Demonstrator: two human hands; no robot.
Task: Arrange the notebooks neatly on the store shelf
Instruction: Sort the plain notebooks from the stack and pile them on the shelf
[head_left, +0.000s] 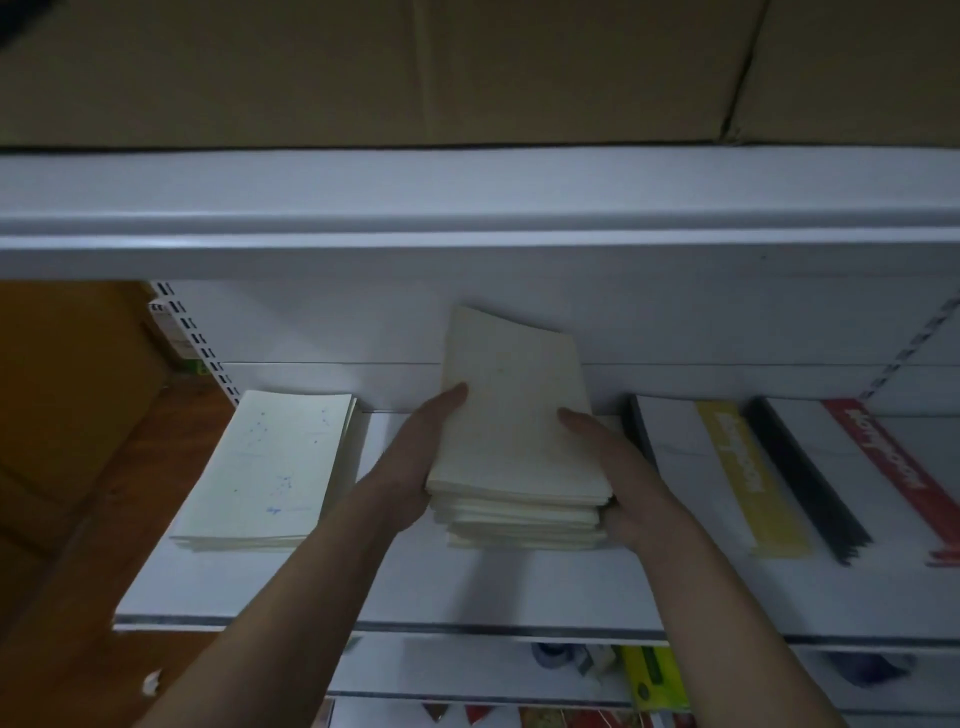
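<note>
A stack of cream notebooks is at the middle of the white shelf, its far end tilted upward. My left hand grips its left side, thumb lying on the top cover. My right hand grips the right side, thumb on top, fingers under the stack's edge. A second pile of cream notebooks, with blue marks on the top cover, lies flat on the shelf to the left.
Larger notebooks with a yellow band and a red band lie to the right on the same shelf. The upper shelf overhangs, carrying cardboard boxes. Lower shelves hold small goods. A brown wooden surface is at left.
</note>
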